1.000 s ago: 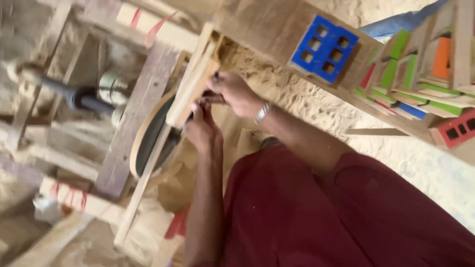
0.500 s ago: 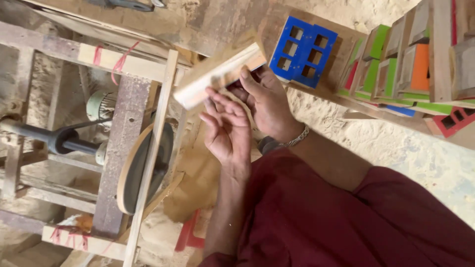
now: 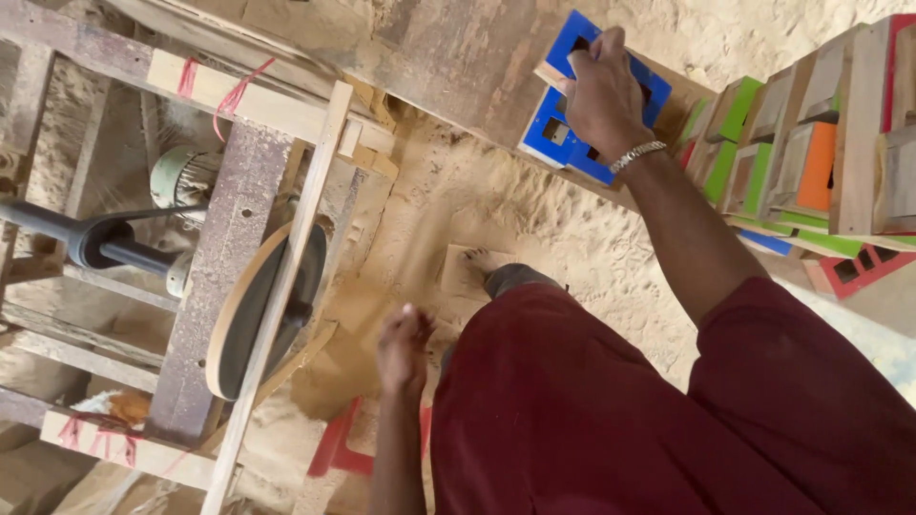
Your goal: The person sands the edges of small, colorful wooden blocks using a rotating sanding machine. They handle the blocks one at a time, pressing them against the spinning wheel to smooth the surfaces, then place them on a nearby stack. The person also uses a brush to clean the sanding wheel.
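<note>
My right hand [image 3: 603, 93] is up at about one o'clock in the view, fingers wrapped over the top edge of a blue block [image 3: 572, 129] with square window holes, which sits on the wooden plank [image 3: 458, 57] running across the top; the grip looks closed around the block's upper end, thumb side hidden, and a metal bracelet [image 3: 637, 153] shows at the wrist. To do this well I'd keep the hold on the solid frame of the block, not through the holes, and keep it square to the plank so it doesn't tip off into the sawdust [image 3: 496, 210]. More painted blocks [image 3: 792, 153], green, orange and blue, are stacked just beside it at two to three o'clock, close enough to knock, so the wrist should stay clear of that pile. Right arm is stretched long and nearly straight from the shoulder at four o'clock toward the block. My left hand [image 3: 405, 348] hangs low at about seven o'clock, blurred, fingers loosely curled, holding nothing that I can make out; can't tell more. It's just right of the sanding disc [image 3: 262, 319], which stands on edge in the wooden frame [image 3: 219, 277] at nine o'clock, with a motor [image 3: 181, 181] behind it. I'd keep that hand well away from the disc. A bare foot [image 3: 477, 259] rests in the sawdust at centre.
</note>
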